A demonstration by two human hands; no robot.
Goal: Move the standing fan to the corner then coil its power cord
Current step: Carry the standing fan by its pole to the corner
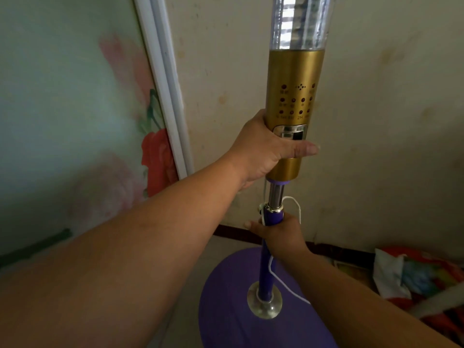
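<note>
Standing fan (291, 116), upright near the room corner: round purple base (226, 310) on the floor nearest the viewer, thin white power cord (288, 288) trailing across it and up the purple pole (266, 270). Right hand (278, 234) wraps its fingers around the pole with the cord; left hand (261, 149) clamps the gold control section higher up. Behind: stained cream wall (376, 121), floral panel (75, 109) at left, colourful cloth bundle (421, 272) at right.
</note>
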